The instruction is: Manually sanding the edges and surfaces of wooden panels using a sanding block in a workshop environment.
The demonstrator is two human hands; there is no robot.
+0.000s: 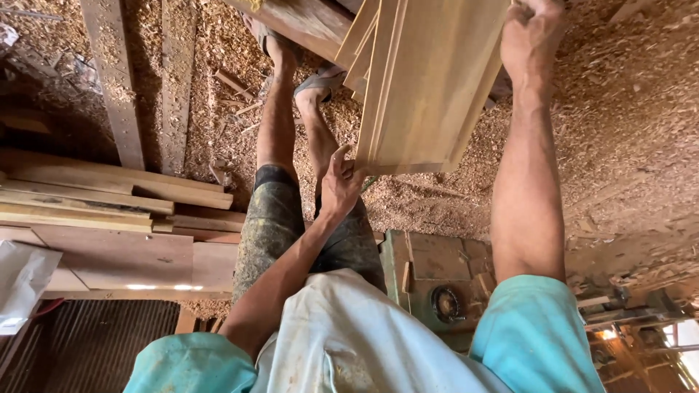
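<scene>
A stack of several pale wooden boards (pixel 426 80) is held tilted above the sawdust-covered floor, in front of my legs. My right hand (pixel 530 35) grips the stack's right edge near the top of the view, arm stretched out. My left hand (pixel 341 178) presses against the near left corner of the stack's lower end, fingers curled on it. My bare legs and sandalled feet (pixel 314 81) stand just left of the boards.
Planks (pixel 95 196) lie piled at the left over a wide flat board (pixel 124 258). A dark beam (pixel 113 73) lies on the sawdust. A green machine base (pixel 437 284) sits below the boards. A white bag (pixel 22 280) is at the far left.
</scene>
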